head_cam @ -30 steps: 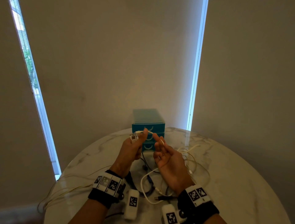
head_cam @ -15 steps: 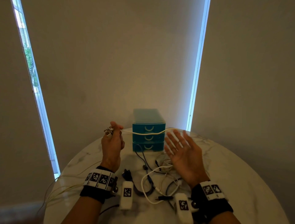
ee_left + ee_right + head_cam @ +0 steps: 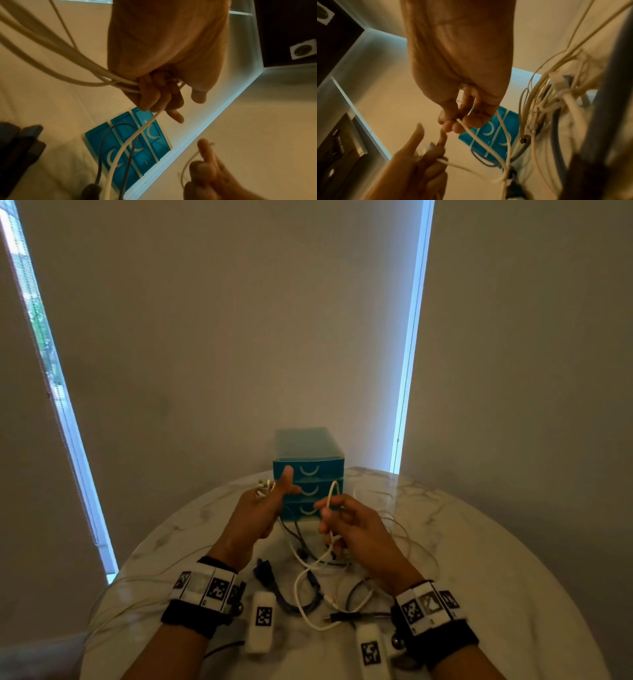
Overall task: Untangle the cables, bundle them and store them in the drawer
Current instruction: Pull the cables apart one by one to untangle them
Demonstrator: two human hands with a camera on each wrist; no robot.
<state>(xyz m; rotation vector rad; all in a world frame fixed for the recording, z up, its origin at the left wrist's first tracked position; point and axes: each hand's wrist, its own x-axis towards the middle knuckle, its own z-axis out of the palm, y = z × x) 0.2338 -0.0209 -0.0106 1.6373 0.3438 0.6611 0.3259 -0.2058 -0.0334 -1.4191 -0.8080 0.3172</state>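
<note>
Gripping both sides: my left hand (image 3: 257, 508) has its grip closed round gathered loops of the white cable (image 3: 329, 501), connector end poking out above the fingers, thumb up. My right hand (image 3: 356, 525) pinches the same cable further along, a short loop standing up from the pinch.

Step in hand, as I judge it: coiling this one cable into a bundle, the left hand keeping the coil while the right feeds slack. Untangling is only partly done. The cable's tail runs down into the tangle of cables (image 3: 329, 580) on the worktop (image 3: 496, 559), mixed with a dark cable (image 3: 298, 604) and thin pale wires to the right.

Teal drawer unit (image 3: 308, 470) sits at the far edge of the worktop, all three drawers closed, nothing stored.

Next move: bring the right hand's loop over to the left hand, tuck it under the left fingers, then pull fresh slack. Needs gentle tension, or the tail could drag the whole tangle up with it.
</note>
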